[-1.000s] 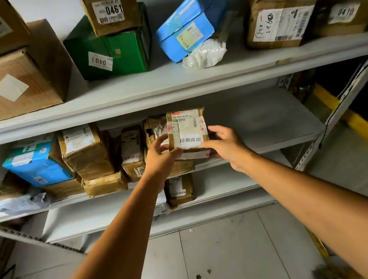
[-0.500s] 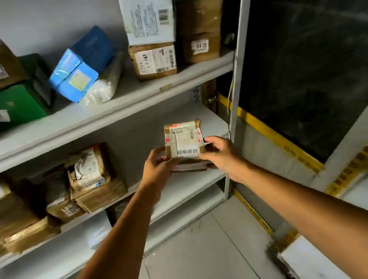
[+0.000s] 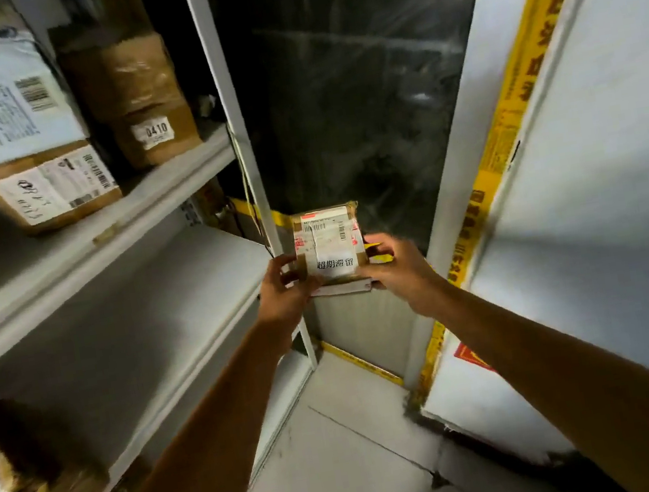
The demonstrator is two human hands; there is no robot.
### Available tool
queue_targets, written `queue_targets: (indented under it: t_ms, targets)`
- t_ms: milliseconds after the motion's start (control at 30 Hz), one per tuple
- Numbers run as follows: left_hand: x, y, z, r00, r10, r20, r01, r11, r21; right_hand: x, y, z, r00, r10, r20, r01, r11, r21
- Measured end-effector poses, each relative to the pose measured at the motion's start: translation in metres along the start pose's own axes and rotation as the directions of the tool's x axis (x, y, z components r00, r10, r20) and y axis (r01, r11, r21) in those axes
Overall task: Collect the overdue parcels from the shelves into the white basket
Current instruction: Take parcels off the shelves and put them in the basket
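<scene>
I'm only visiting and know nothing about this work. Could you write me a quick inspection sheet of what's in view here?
Surface: white metal shelves on the left, grey tiled floor below.
Job's things: taped brown parcel with white labels, held in the air clear of the shelves; white basket not in view.
Clutter: box labelled 0410 and a labelled carton on the upper shelf; blurred parcels at lower left.
Hands: left hand and right hand each grip a side of the parcel.
Cables: possibly a thin cord along the shelf post; too blurred to be sure.
Surroundings: dark glass panel; white panel edged with yellow tape.
</scene>
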State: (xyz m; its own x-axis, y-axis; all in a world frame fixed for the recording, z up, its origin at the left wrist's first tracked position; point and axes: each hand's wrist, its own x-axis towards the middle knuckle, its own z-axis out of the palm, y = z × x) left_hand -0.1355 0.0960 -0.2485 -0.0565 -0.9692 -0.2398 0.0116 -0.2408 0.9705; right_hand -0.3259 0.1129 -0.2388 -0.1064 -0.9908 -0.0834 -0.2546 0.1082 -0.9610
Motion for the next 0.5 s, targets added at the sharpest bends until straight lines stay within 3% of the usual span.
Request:
queue_targets:
  t_ms: [267, 500]
  targets:
    - [0.012, -0.027, 0.008, 0.955, 0.009, 0.298, -0.053, 0.989, 0.140, -0.067, 0.026, 0.008, 0.944, 0.137, -0.300, -0.079, 0.977, 0.198]
    - [-0.031, -0.057, 0.052, 0.822, -0.080, 0.563, -0.053, 0.975, 0.215, -0.158, 0.052, -0.007, 0.809, 0.304, -0.503, -0.200, 0.947, 0.252]
